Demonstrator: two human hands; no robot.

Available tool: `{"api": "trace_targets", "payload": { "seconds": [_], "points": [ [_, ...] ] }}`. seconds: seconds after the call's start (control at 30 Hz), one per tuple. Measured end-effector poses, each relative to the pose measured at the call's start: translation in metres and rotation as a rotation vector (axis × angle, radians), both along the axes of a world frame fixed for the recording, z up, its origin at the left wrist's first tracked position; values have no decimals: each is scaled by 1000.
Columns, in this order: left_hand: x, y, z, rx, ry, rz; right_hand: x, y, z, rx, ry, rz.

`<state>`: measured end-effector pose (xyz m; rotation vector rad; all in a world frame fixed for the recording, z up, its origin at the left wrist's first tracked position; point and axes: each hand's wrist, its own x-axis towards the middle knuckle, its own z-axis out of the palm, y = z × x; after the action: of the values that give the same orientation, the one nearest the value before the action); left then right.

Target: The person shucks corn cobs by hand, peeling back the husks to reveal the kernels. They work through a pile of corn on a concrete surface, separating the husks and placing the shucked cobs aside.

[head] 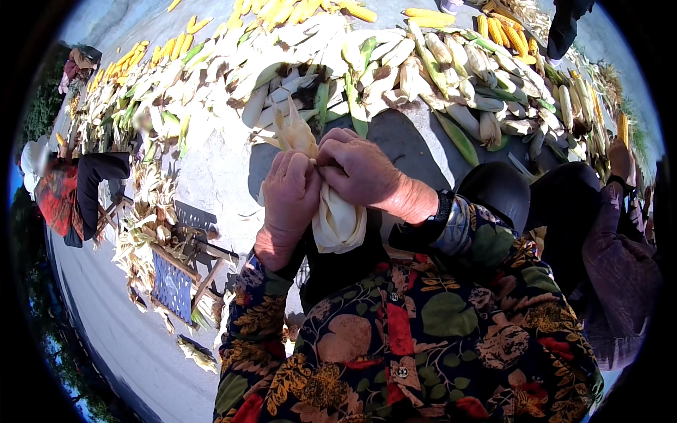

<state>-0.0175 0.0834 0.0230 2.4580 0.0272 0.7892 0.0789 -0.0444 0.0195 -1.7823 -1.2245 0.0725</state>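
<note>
Pale corn husks (338,224) hang in a bundle in front of my chest, with dry husk tips sticking up above my fingers. My left hand (291,193) grips the husks from the left side, fingers curled. Pressed close beside it, my right hand (362,172) pinches them at the top, thumb and fingers together. Whether a cob is inside the husks, I cannot tell. Beyond my hands lies a long heap of unhusked corn ears (402,69), some with green husks and dark silk. Bare yellow corn cobs (285,10) lie behind the heap.
A folding stool with a blue seat (172,288) stands at the left among loose dry husks (151,222). A person in red (58,195) sits at the far left. Close on my right sits another person in a purple sleeve (608,238), a hand near a yellow cob. Dark legs show at the upper right.
</note>
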Motion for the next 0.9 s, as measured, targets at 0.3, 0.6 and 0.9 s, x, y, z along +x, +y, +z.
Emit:
{"api": "trace_targets", "payload": {
  "seconds": [0.3, 0.6, 0.9],
  "points": [
    [-8, -3, -24, -131, -120, 117, 7, 4, -2, 19, 301, 145],
    [-10, -2, -25, -92, -199, 120, 24, 13, -12, 31, 290, 346],
    [-13, -2, -22, -141, -174, 140, 31, 8, -4, -116, 280, 352]
  ]
}}
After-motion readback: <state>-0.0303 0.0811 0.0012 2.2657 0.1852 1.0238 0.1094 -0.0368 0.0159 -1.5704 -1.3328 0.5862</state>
